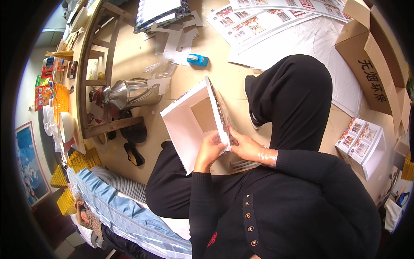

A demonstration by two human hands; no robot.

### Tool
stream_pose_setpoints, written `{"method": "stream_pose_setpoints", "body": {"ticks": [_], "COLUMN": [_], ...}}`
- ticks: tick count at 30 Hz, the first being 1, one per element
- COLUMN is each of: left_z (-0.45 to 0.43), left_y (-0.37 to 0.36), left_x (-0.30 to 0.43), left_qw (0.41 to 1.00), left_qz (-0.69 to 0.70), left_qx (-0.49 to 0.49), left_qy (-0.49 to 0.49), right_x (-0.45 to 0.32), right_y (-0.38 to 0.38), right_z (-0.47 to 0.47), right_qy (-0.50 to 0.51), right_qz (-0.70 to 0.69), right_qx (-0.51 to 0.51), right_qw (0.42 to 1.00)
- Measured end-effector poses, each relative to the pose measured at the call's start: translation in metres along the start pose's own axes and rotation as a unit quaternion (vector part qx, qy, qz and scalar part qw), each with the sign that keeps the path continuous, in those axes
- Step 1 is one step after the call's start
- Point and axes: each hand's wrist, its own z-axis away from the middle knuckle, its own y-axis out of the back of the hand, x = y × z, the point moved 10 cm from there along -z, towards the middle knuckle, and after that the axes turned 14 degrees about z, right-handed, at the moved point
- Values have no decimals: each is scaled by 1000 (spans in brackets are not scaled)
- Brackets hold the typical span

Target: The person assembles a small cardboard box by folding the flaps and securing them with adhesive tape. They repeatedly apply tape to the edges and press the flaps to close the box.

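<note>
A white-lined paperboard box (176, 131) with a printed outside rests tilted between my knees, its open side facing up at me. My left hand (208, 149) reaches over its near wall and pinches the rim at the right corner. From the outer side, my right hand (247, 147) holds the same wall, fingers along the printed face and thumb near the left thumb. Clear film or tape wraps my right wrist (269, 156). A brown patch (204, 115) shows inside the box; whether it is the bottom or the floor behind, I cannot tell.
Beyond the box lie a blue tape dispenser (198, 60) and white paperboard scraps (174, 45). Printed sheets (252, 27) cover the floor ahead. At right stand a brown carton (365, 64) and another printed box (359, 139). A metal kettle (129, 94) sits by a wooden-legged table (113, 126); a person (93, 223) lies at left.
</note>
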Motion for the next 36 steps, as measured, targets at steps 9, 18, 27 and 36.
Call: {"method": "stream_pose_setpoints", "body": {"ticks": [9, 18, 27, 36], "left_z": [-4, 35, 76, 65], "left_y": [-3, -6, -1, -1], "left_x": [1, 28, 29, 33], "left_qw": [999, 986, 887, 914], "left_qz": [23, -133, -372, -314], "left_qx": [-40, 51, 174, 138], "left_qy": [-15, -82, -209, -216], "right_x": [-7, -9, -8, -11], "right_y": [8, 10, 8, 8], "right_z": [3, 5, 2, 0], "right_qy": [12, -23, -17, 36], "right_qz": [43, 66, 114, 96], "right_qx": [4, -15, -26, -18], "right_qw": [999, 997, 993, 995]}}
